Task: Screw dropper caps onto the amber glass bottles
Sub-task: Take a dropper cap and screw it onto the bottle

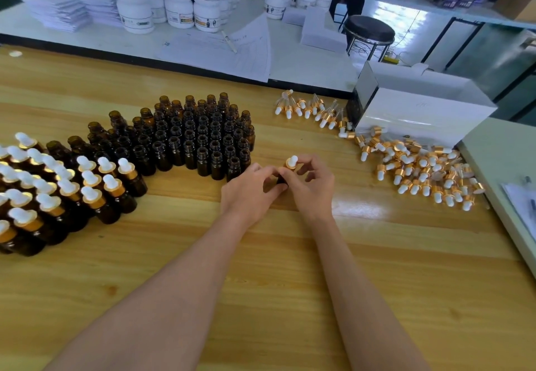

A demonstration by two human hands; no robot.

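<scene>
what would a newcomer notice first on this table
At the centre, the left hand holds an amber bottle while the right hand pinches its dropper cap. Left of them stands a block of open bottles and capped bottles; on the right, loose caps lie heaped by a white box.

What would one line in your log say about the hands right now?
step: capping | left hand: holds amber bottle | right hand: pinches dropper cap on it | uncapped bottles: many waiting
</scene>
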